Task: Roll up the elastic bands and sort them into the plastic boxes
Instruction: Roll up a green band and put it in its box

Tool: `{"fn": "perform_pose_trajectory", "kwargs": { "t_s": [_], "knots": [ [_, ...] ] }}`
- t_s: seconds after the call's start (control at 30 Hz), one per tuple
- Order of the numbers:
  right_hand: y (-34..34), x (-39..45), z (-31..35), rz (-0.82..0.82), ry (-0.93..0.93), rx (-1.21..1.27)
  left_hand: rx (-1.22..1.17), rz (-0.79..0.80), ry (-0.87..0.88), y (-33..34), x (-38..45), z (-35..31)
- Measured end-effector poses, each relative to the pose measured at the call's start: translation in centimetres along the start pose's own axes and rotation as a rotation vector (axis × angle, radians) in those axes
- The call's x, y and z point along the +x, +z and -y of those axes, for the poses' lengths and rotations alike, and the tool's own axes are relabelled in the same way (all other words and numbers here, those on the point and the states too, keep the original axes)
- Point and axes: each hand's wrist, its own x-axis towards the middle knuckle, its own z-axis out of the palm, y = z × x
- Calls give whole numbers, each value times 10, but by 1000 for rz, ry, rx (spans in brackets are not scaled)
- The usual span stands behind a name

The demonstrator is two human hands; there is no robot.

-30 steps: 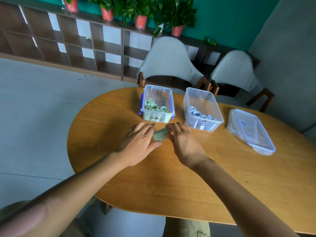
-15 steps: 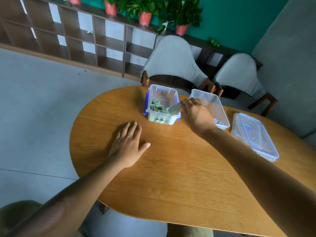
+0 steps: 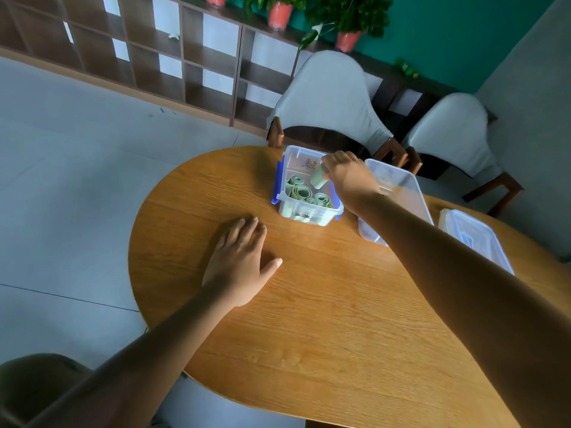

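A clear plastic box with blue clips (image 3: 285, 180) stands on the wooden table (image 3: 324, 304) and holds several rolled green bands (image 3: 301, 193). My right hand (image 3: 347, 177) reaches over this box and pinches a rolled green band (image 3: 318, 178) just above the rolls inside. My left hand (image 3: 239, 261) lies flat on the table, palm down, fingers straight, holding nothing. A second clear box (image 3: 401, 196) sits to the right, partly hidden by my right forearm.
A clear lid (image 3: 475, 236) lies on the table at the far right. Two grey-covered chairs (image 3: 330, 100) stand behind the table. A wooden shelf unit with potted plants (image 3: 279, 12) lines the back wall. The table edge curves near on the left.
My right hand carried the rolled green band from the table in front of me up over the blue-clipped box. My left hand let go of it and now rests flat on the table.
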Motion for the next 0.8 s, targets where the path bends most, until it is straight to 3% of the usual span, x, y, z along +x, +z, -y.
{"fn": "perform_pose_trajectory", "kwargs": {
  "t_s": [0.2,0.5,0.8],
  "knots": [
    [14,9,7,56,-24,-36,-6,0,4,0,2,0],
    [23,15,13,278,19,27,-18,0,2,0,2,0],
    [22,19,15,279,75,128,-14,3,4,0,2,1]
  ]
}}
